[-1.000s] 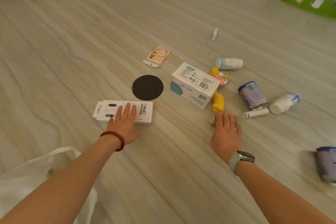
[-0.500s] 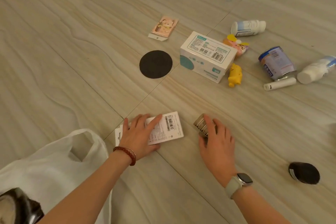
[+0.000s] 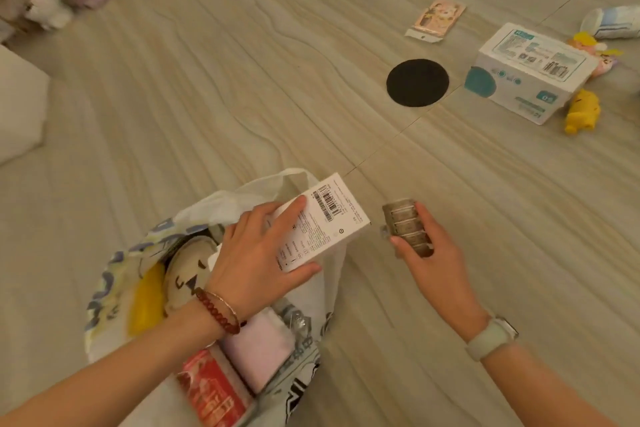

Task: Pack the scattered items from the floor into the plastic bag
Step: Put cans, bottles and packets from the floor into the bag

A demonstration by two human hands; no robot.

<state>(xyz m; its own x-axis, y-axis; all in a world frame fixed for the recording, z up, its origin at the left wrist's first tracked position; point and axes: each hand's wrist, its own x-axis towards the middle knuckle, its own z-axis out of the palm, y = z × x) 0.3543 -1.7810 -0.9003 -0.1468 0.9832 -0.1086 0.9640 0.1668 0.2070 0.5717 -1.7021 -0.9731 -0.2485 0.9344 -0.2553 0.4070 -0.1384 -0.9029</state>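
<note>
My left hand (image 3: 254, 253) grips a flat white box with a barcode (image 3: 323, 218) and holds it over the open mouth of the white plastic bag (image 3: 221, 201). The bag lies on the floor at lower left with several items inside, among them a red packet (image 3: 211, 388) and a pink one (image 3: 256, 354). My right hand (image 3: 433, 253) is closed around a small brownish stack of tape rolls (image 3: 405, 225), just right of the bag and above the floor.
On the floor at upper right lie a black disc (image 3: 417, 82), a white and teal box (image 3: 526, 71), a pink card packet (image 3: 438, 18), a yellow toy (image 3: 583, 111), another small toy (image 3: 599, 54) and a white bottle (image 3: 613, 21). Blurred objects sit at upper left.
Both hands lifted their items off the floor and drew them toward the bag. The white box now hangs over the bag's mouth. The view swung left and down.
</note>
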